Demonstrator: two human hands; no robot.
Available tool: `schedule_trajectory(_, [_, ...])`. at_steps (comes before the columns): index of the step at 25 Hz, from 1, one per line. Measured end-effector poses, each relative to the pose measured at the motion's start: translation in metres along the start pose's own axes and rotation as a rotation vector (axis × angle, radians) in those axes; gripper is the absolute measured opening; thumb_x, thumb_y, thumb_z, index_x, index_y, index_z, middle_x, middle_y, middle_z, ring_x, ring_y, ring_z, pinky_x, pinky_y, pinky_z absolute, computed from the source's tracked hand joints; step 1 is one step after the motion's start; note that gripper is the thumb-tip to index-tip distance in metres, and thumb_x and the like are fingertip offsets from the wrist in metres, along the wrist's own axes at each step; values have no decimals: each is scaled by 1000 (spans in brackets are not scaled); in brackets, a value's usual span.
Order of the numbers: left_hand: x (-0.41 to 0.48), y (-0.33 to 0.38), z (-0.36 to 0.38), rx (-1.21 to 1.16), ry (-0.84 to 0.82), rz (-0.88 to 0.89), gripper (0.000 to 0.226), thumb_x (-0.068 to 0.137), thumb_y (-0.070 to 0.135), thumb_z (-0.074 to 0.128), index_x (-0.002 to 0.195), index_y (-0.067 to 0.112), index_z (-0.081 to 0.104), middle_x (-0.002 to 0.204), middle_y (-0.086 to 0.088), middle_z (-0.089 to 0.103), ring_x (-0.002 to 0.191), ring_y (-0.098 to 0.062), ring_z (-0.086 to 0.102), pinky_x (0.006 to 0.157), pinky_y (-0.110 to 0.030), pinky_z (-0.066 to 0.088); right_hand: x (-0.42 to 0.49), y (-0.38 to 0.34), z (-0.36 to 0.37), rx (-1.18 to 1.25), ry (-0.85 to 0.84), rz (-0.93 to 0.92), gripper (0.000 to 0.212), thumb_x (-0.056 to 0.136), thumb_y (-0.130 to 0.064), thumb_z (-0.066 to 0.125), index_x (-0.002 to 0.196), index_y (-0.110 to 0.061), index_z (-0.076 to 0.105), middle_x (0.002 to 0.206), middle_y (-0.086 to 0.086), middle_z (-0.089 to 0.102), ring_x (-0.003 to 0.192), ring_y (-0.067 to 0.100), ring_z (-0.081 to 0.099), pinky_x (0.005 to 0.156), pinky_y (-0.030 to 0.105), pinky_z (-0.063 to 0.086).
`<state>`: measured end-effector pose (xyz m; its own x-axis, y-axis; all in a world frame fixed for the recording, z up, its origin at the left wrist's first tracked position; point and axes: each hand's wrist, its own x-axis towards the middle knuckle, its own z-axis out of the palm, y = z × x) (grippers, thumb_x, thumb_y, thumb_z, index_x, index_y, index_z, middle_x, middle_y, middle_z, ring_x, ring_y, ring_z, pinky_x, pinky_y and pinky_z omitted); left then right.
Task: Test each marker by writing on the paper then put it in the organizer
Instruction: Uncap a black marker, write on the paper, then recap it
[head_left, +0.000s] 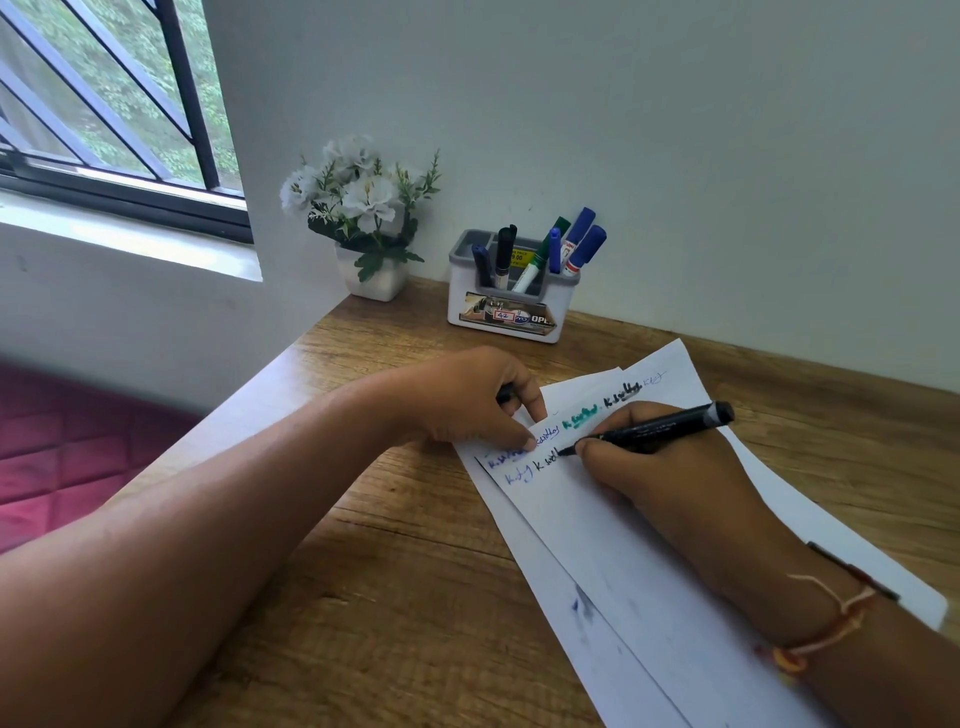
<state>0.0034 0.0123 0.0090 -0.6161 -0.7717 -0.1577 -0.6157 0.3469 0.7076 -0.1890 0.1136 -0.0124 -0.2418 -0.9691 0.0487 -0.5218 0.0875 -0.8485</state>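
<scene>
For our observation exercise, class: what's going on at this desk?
A person is testing a black marker: the right hand grips it, tip on the paper beside other scribbles. The left hand presses the paper's edge down and holds what looks like the dark cap. Several markers already stand in the organizer.

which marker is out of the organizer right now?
The black marker, gripped in the right hand, tip on the paper. The other markers all stand in the organizer by the wall.
</scene>
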Motion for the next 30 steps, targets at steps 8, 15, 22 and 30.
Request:
schedule_trajectory(8, [0,0,0,3,-3,9,21,82,22,81,95,31,67,81,4,59,74,-14,55,76,-36,53,0,-1,0,-5,9,8,5,84,-23,76,81,-23,72,86,-12,77,62,-2,70,48,12,48])
schedule_trajectory(15, [0,0,0,14,-11,19,21,82,23,80,97,31,68,81,3,59,73,-14,54,73,-34,52,-1,-4,-1,-19,25,17,6,84,-25,74,79,-23,72,76,-14,76,60,-3,69,50,18,49])
schedule_trajectory(22, [0,0,0,21,-11,13,21,83,23,80,98,31,68,81,3,59,73,-14,54,73,-33,49,-3,-5,-1,-13,12,14,4,82,-20,75,80,-21,71,81,-13,77,62,0,70,52,17,50])
schedule_trajectory(30, [-1,1,-1,31,-11,9,21,83,23,80,97,31,68,82,3,58,73,-13,53,72,-32,47,-2,-6,-1,7,51,38,3,83,-20,73,83,-21,70,73,-12,75,54,0,68,48,17,49])
